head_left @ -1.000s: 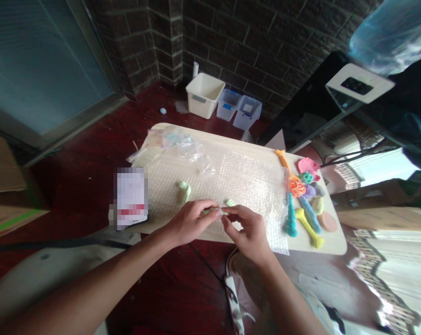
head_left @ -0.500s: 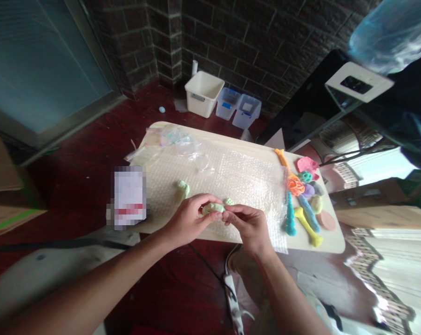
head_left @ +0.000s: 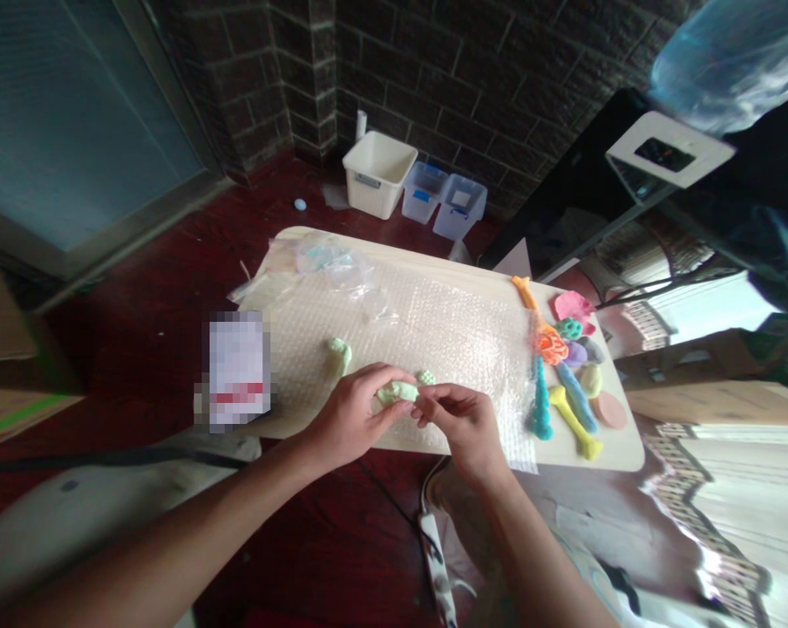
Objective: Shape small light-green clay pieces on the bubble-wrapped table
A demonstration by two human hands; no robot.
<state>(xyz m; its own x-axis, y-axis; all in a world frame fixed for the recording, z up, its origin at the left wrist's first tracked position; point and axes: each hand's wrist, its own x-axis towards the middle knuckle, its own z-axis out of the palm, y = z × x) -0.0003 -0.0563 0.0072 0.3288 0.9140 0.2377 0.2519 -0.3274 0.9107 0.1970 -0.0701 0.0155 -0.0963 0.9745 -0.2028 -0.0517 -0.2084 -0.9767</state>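
Over the near part of the table, my left hand [head_left: 355, 417] grips a lumpy piece of light green modelling clay [head_left: 397, 392] between thumb and fingers. My right hand [head_left: 469, 429] has thumb and fingertips pinched together at the right end of that clay. Just behind the fingers sits a small green bumpy ball [head_left: 426, 378]. To the left, a curved light green clay strip [head_left: 340, 356] lies on clear bubble wrap [head_left: 459, 327]. The fingertips hide part of the held clay.
Coloured clay pieces, among them a yellow bone shape [head_left: 578, 426] and a teal stick [head_left: 541, 401], line the table's right end. Crumpled clear plastic bags [head_left: 342, 266] lie at the back left. Storage bins [head_left: 376, 187] stand on the floor behind. A power strip [head_left: 437, 558] lies below.
The view has shifted slightly. My right fingertips have changed their pinch a little at the clay's right end, and the held clay looks slightly turned. My left hand keeps its grip.
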